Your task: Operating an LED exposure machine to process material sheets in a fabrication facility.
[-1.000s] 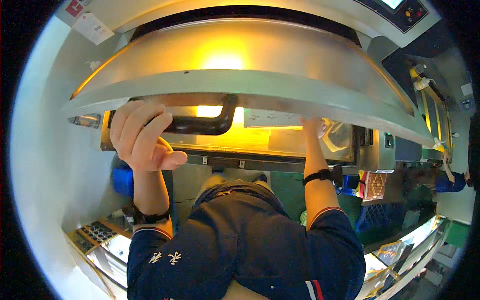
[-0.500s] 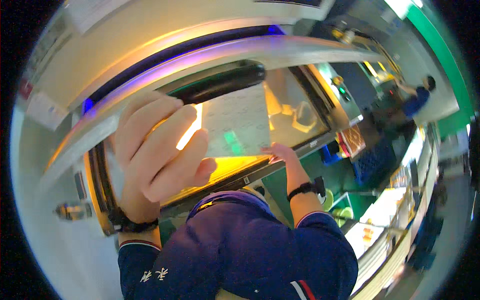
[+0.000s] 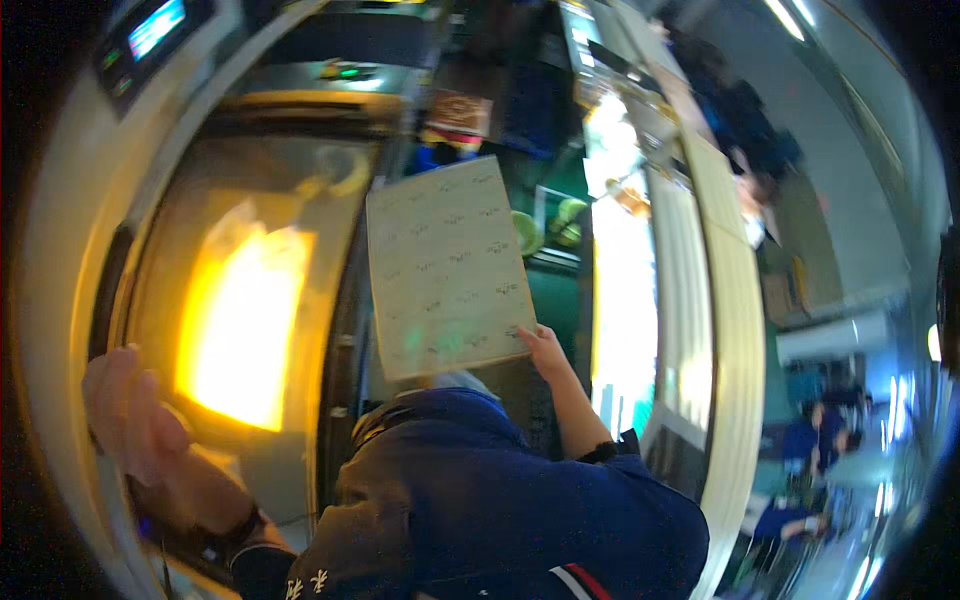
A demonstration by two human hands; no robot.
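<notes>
My right hand (image 3: 543,352) pinches the lower right corner of a pale, flat rectangular panel (image 3: 450,270) printed with a repeated small dark pattern. The panel is tilted in front of my body, beside the machine's frame. My left hand (image 3: 135,415) is at the left, by the near end of a black handle (image 3: 112,290) on the machine's raised lid. Its fingers are smeared, so I cannot make out whether they touch the handle. Between my hands lies the machine's glass bed (image 3: 270,180), with a bright yellow light (image 3: 245,325) glowing in it.
A lit screen (image 3: 157,27) shows at the upper left. Beyond the panel are a brown patterned box (image 3: 458,112) and green round items (image 3: 568,215) in a rack. To the right runs a brightly lit bench (image 3: 625,300) with a long pale edge. People stand farther off at right.
My view has swung to the right. The panel has moved off the glass bed and out to the right in my right hand. My left hand now appears lower and farther left.
</notes>
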